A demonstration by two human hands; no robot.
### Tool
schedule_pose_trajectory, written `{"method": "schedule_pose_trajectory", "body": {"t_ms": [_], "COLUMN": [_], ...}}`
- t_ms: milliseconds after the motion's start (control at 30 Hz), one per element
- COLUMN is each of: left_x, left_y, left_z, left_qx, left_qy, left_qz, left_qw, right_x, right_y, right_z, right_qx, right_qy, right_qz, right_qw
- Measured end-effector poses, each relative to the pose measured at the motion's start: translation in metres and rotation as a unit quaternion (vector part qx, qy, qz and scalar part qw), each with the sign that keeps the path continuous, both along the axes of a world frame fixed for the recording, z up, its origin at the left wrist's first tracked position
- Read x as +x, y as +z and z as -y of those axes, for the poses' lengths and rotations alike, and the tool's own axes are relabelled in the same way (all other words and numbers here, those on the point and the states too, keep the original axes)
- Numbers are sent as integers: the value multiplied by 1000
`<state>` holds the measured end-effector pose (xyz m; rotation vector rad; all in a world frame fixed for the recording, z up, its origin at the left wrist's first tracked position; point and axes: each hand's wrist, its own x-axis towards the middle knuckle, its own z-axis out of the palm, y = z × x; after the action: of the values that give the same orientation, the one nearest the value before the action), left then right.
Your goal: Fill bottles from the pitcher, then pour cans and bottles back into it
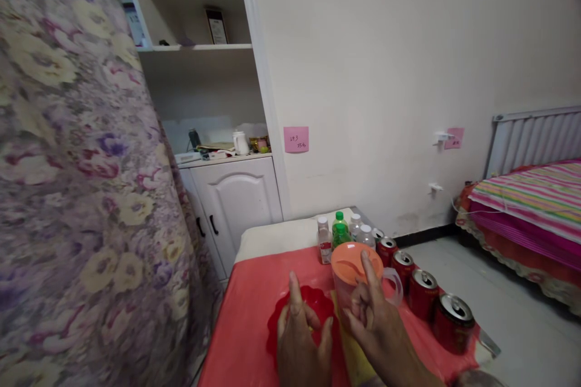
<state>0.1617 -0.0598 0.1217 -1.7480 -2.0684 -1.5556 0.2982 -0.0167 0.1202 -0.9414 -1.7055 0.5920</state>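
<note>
My left hand is raised over a red scalloped bowl, index finger stretched forward and thumb held apart, with nothing in its grasp. Something small and yellowish shows inside the bowl, mostly hidden by that hand. My right hand is in front of a clear plastic pitcher with an orange lid; its index finger points up across the lid, and the other fingers are bent. I see nothing held in it, and cannot tell whether it touches the pitcher. The pitcher's handle faces right.
Several opened red drink cans line the table's right side. Small bottles, some green-capped, cluster behind the pitcher. A red cloth covers the table. A yellow cloth or sheet lies beneath my hands. A floral curtain hangs at left.
</note>
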Motion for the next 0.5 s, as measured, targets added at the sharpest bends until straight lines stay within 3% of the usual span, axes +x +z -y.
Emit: {"method": "schedule_pose_trajectory", "body": {"t_ms": [367,500], "left_x": [2,0], "left_y": [4,-2], "left_z": [1,1], "left_qx": [3,-18], "left_qy": [8,-5], "left_qz": [6,36], "left_qw": [1000,999], "right_x": [-1,3], "right_y": [-1,-9], "right_z": [-1,-2], "right_qx": [-1,19], "right_qy": [6,2], "right_qz": [-2,30], "right_qw": [1000,999]}}
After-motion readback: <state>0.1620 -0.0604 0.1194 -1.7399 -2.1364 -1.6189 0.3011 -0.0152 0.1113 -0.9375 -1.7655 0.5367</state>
